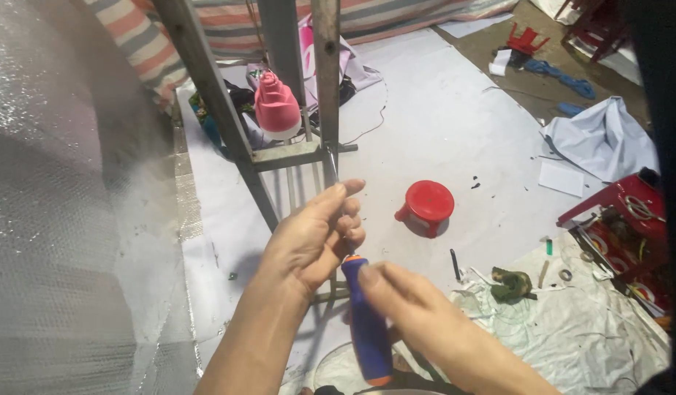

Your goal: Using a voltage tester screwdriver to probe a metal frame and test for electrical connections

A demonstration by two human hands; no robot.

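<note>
A screwdriver (365, 322) with a blue and orange handle points upward, its metal shaft reaching a joint of a grey metal frame (292, 152). My left hand (312, 238) pinches the shaft just above the handle. My right hand (403, 303) wraps the blue handle from the right, thumb laid along it. The tip meets the frame where an upright bar (327, 73) crosses the horizontal one.
A pink bulb-shaped lamp (276, 106) hangs behind the frame. A red plastic stool (428, 206) stands on the white floor sheet. Silvery bubble foil (53, 219) fills the left. A red toolbox (623, 234) with clutter, crumpled cloth (605, 135) and a camouflage item (512, 284) lie at right.
</note>
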